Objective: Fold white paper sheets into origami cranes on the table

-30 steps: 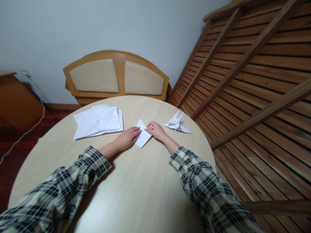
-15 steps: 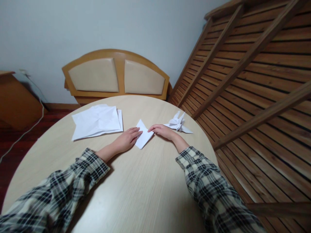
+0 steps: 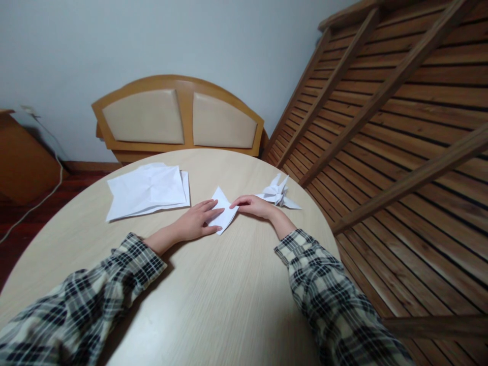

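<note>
A small folded sheet of white paper point(image 3: 225, 216) lies on the round table in front of me, one corner pointing away. My left hand point(image 3: 198, 219) rests on its left side, fingers spread and lying flat over it. At the right corner, my right hand point(image 3: 252, 205) pinches the paper's edge between thumb and fingers, and that edge looks slightly raised. Just beyond my right hand sits a folded paper crane point(image 3: 277, 192). To the left is a stack of creased white paper sheets point(image 3: 148, 190).
The pale round table point(image 3: 206, 295) carries all the paper. Behind it stands a wooden headboard point(image 3: 185, 107) with cream panels against the wall. A slatted wooden frame point(image 3: 389, 127) leans close along the right side. A white cable point(image 3: 57, 190) trails on the floor at left.
My left hand's fingers have spread, with the thumb now down near the paper's lower corner. My right hand keeps its pinch at the right corner. The view has shifted slightly.
</note>
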The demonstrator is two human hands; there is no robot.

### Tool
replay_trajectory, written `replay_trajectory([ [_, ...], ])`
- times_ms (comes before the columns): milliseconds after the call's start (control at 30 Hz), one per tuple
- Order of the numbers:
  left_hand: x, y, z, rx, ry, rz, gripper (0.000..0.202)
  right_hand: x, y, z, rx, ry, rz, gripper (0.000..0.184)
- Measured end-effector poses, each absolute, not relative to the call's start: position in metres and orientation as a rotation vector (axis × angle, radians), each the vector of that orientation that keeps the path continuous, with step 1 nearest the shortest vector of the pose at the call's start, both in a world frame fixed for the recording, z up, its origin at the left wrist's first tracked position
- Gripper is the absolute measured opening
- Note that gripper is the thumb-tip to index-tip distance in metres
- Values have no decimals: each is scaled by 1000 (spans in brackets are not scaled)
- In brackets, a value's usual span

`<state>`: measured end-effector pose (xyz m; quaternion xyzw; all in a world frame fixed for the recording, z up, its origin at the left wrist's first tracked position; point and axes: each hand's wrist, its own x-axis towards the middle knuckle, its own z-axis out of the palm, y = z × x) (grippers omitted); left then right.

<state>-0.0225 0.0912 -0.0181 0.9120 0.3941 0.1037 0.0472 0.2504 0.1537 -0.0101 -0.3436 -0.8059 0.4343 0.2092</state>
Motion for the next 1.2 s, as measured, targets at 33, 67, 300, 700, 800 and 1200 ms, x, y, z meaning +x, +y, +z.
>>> replay_trajectory([
  [33,-23,91,-18,2783,1201,309,67,250,154,-10,-948,-2255,1178,25],
  [67,-23,91,-18,2785,1197,305,67,250,154,-10,-942,-2260,1159,26],
  [300,-22,90,-18,2808,1174,278,59,247,148,-6,-935,-2226,1186,28],
  [700,-19,86,-14,2827,1200,232,63,239,144,-3,-918,-2247,1095,21],
  [800,-20,87,-15,2832,1198,217,65,234,142,-3,-921,-2259,1054,20],
  [1200,-20,87,-17,2804,1164,296,65,243,152,4,-922,-2436,1015,20],
])
